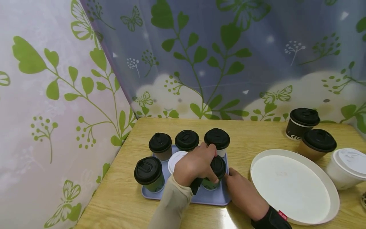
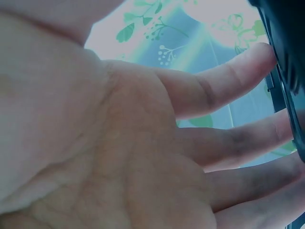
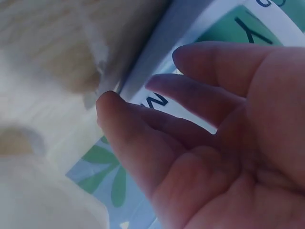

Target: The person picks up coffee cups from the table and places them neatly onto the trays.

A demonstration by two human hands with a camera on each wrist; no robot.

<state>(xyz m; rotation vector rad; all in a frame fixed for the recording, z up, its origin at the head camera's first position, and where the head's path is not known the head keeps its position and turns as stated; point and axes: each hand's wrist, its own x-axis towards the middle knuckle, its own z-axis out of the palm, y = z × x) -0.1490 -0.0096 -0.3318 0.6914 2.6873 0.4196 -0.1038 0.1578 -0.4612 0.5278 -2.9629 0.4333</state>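
Observation:
My left hand (image 1: 194, 163) reaches over a blue-grey tray (image 1: 211, 200) and grips a green paper cup with a black lid (image 1: 218, 166) at its front right. In the left wrist view, my fingers extend to a black lid (image 2: 290, 62) at the right edge. My right hand (image 1: 243, 194) is at the tray's right side, fingers loosely bent; in the right wrist view, the fingertips lie close to the tray wall and a green-and-white cup (image 3: 224, 33). Around the gripped cup stand a white-lidded cup (image 1: 175, 159), partly hidden by my left hand, and several black-lidded cups (image 1: 148, 171).
A round white tray (image 1: 291, 187) lies right of my right hand. Beyond it stand a black cup (image 1: 303, 122), a brown cup with a black lid (image 1: 317, 143) and a white cup (image 1: 347, 168). Patterned curtains (image 1: 200, 63) hang behind the wooden table (image 1: 114, 203).

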